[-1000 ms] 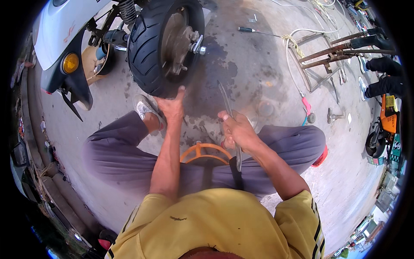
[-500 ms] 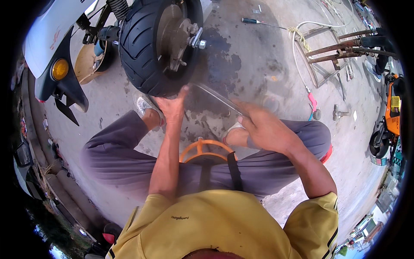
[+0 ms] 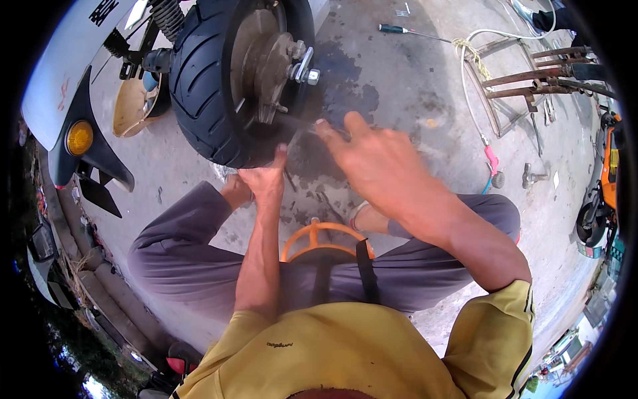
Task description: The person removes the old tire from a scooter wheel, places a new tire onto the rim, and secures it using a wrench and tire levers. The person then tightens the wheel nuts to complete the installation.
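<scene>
Concrete [image 3: 409, 70] underlies the tire [image 3: 199, 93], left hand [image 3: 266, 178] gripping its edge, right hand [image 3: 375, 156] beside, clutching a blurred bar [image 3: 301, 124].

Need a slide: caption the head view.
Left hand touches a scooter tire; right hand holds a blurred metal bar.

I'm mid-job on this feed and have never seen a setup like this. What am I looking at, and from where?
There's no machine arm here: these are a person's bare hands, seen from above through one wide fisheye camera worn on the head, so straight edges bend near the rim. The left hand is against the lower edge of a black tyre. The right hand holds a thin metal tool, blurred, beside it. On the concrete floor, off to the right, lie a screwdriver, a hammer and a pink nozzle.
</scene>
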Motion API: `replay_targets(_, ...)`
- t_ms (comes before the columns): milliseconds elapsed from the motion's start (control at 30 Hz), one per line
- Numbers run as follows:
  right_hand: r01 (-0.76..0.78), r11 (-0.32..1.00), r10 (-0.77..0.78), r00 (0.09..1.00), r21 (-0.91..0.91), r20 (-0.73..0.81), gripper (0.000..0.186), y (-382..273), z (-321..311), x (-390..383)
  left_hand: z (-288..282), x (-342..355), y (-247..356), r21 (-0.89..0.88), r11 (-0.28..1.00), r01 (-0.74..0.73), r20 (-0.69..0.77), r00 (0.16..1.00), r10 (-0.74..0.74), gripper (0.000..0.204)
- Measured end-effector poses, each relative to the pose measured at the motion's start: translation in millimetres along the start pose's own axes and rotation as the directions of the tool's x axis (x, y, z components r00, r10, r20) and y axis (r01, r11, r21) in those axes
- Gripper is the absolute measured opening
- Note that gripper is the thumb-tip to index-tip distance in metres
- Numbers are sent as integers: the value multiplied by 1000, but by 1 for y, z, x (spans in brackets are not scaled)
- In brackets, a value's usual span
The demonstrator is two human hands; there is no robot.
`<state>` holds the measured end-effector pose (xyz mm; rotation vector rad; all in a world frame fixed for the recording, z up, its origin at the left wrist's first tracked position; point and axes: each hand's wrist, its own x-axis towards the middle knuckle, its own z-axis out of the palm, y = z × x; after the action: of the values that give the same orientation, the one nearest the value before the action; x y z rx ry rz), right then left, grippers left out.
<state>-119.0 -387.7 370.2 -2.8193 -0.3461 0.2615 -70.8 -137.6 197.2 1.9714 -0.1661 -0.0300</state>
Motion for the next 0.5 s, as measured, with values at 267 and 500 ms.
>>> replay_targets(267, 233, 965, -232, 972, -119, 23, 41, -8, -27, 32, -25, 16, -6, 223, 968, -116, 331, 943, 37, 23)
replay_targets(500, 413, 909, -413, 911, -57, 8, 5, -17, -39, 66, -39, 21, -9, 154, 988, -14, 513, 856, -68, 45)
